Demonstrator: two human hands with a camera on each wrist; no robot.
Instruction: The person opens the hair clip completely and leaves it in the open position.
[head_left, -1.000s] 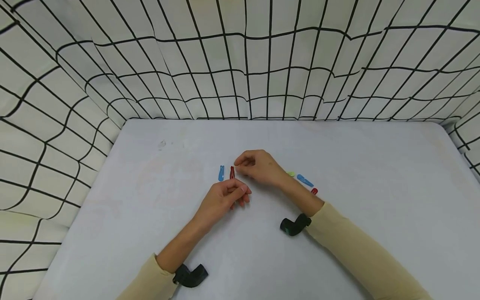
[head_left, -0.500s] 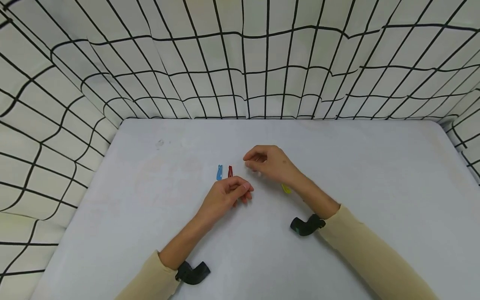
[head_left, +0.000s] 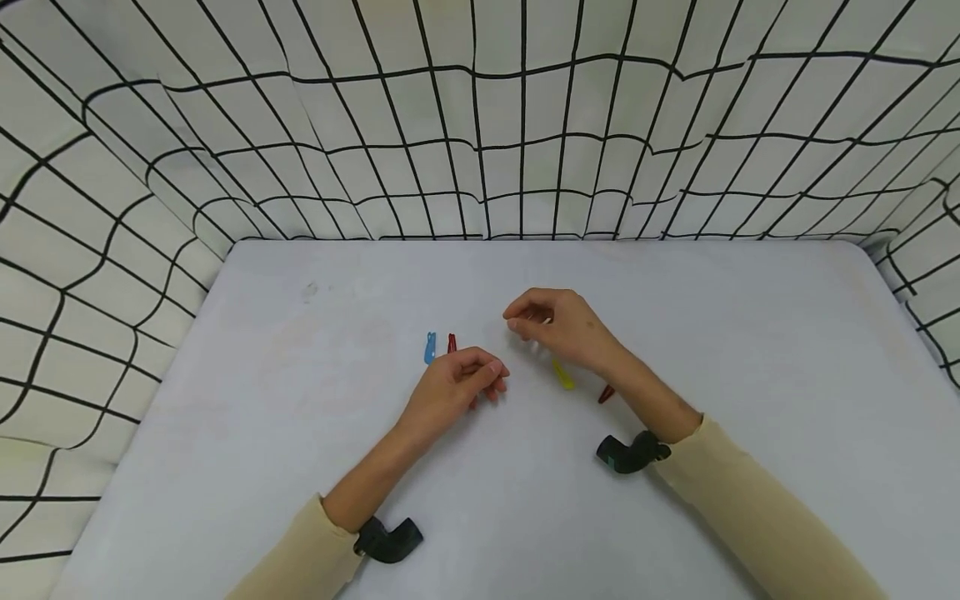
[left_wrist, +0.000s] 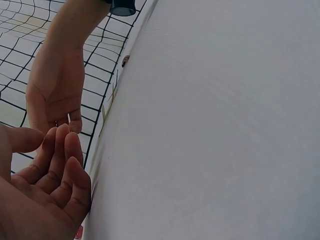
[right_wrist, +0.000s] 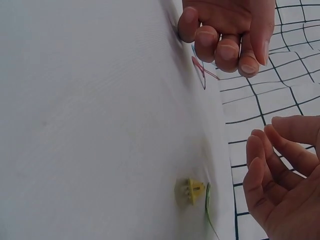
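Note:
My left hand [head_left: 459, 383] hovers low over the table with loosely bent fingers and nothing in them; it partly covers a red snap hair clip [head_left: 452, 342]. A blue snap hair clip [head_left: 430, 347] lies just left of that one. To the right, my right hand [head_left: 562, 325] is raised, fingers relaxed and thumb near the index fingertip, with no item showing between them in the right wrist view. Below its palm lies a yellow hair clip [head_left: 562, 375]. A dark red clip [head_left: 606, 393] sticks out from under the right forearm. A green clip [right_wrist: 208, 200] shows beside the yellow one.
The white table [head_left: 360, 483] is bounded at the back and left by white cloth with a black grid [head_left: 495, 117]. Black curved camera mounts [head_left: 390, 540] sit on both wrists, above beige sleeves [head_left: 757, 500].
My right hand has drawn back to the right from the red clip on the left. The yellow clip has come into view below it; the blue clip at right is now hidden. The left hand barely moves.

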